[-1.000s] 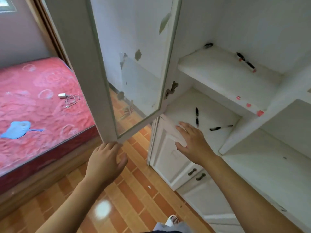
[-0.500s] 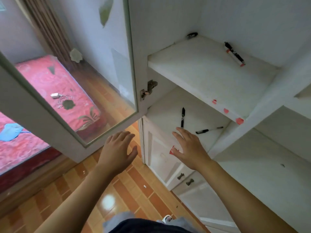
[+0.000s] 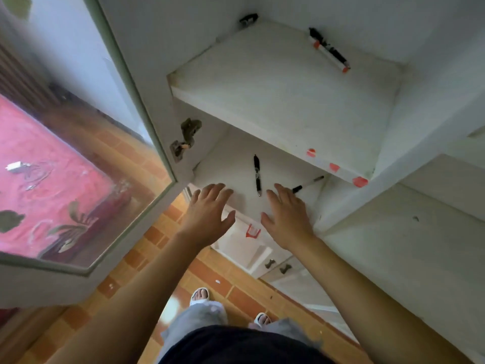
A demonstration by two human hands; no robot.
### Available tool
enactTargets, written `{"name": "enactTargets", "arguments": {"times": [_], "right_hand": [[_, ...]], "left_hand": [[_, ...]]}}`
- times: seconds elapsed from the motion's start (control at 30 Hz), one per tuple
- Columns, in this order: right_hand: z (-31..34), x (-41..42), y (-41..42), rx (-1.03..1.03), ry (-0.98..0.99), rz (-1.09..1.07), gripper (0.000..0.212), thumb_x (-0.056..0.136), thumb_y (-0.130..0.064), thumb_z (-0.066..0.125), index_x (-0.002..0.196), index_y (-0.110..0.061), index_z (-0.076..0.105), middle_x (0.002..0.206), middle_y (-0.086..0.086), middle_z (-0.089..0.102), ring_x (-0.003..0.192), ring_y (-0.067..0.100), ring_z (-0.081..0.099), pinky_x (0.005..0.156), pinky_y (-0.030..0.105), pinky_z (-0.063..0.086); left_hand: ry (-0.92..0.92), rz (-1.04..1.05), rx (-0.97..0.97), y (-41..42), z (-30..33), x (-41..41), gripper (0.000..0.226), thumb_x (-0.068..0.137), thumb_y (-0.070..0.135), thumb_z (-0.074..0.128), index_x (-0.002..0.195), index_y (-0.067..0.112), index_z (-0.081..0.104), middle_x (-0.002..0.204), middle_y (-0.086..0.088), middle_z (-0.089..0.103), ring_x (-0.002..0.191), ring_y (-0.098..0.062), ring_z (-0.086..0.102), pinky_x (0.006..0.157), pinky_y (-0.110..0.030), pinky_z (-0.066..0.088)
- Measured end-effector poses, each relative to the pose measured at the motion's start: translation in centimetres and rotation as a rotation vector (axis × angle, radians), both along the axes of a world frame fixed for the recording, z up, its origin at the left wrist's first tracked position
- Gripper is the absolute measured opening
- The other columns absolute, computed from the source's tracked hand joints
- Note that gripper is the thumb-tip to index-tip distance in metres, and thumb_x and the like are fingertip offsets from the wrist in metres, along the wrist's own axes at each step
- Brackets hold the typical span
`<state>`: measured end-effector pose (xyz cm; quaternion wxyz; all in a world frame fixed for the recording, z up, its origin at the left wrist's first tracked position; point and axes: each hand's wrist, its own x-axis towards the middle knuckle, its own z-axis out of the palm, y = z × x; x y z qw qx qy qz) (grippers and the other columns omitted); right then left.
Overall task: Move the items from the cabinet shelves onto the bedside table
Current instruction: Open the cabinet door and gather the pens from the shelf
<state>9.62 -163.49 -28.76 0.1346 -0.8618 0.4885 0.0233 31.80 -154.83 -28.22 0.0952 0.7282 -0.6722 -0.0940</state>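
A white cabinet stands open in front of me. On its lower shelf [image 3: 231, 164] lie a black pen [image 3: 257, 174] and a second black-and-white pen [image 3: 307, 184]. The upper shelf [image 3: 275, 101] holds markers [image 3: 329, 50] at the back right and a small black object [image 3: 248, 19] in the back left corner. My left hand [image 3: 207, 214] and my right hand [image 3: 286, 214] hover palm-down over the lower shelf's front edge, fingers spread, holding nothing. My right fingertips almost reach the second pen.
The glass cabinet door [image 3: 86, 143] is swung wide to the left. Through it shows a red bed [image 3: 39, 185] with a white charger [image 3: 15, 166]. Lower cabinet doors with handles [image 3: 278, 266] sit below, over an orange tiled floor [image 3: 210, 279].
The door has swung fully open to the left. My left hand left the door edge and came up to the lower shelf beside my right hand. The view tilted further down.
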Motion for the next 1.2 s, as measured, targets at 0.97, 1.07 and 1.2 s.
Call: {"name": "enactTargets", "arguments": {"times": [0.97,1.07,1.2], "right_hand": [[-2.2,8.4,-3.2,-0.078,-0.257,-0.245,0.037,0.094,-0.030,0.071,0.124,-0.011,0.059,0.129,0.009,0.049,0.113,0.031,0.057,0.097,0.049,0.049],[-2.1,9.0,-3.4,-0.073,-0.279,-0.265,0.036,0.092,-0.023,0.072,0.124,-0.011,0.059,0.130,0.009,0.048,0.110,0.031,0.058,0.094,0.045,0.050],[-2.0,9.0,-3.3,-0.051,-0.320,-0.251,0.038,0.093,-0.010,0.066,0.130,-0.008,0.058,0.136,0.010,0.047,0.110,0.032,0.060,0.092,0.042,0.052]], "left_hand": [[0.062,-0.329,-0.014,-2.7,-4.7,6.2,0.062,0.094,0.048,0.050,0.148,0.018,0.051,0.160,-0.011,0.044,0.148,-0.032,0.037,0.120,-0.053,0.032],[0.085,-0.323,-0.052,-2.5,-4.5,6.4,0.055,0.095,0.046,0.052,0.142,0.018,0.056,0.154,-0.011,0.050,0.143,-0.032,0.042,0.117,-0.050,0.036],[0.110,-0.277,-0.091,-2.1,-4.0,7.0,0.051,0.095,0.046,0.051,0.136,0.018,0.060,0.146,-0.010,0.056,0.135,-0.032,0.048,0.112,-0.047,0.039]]}}
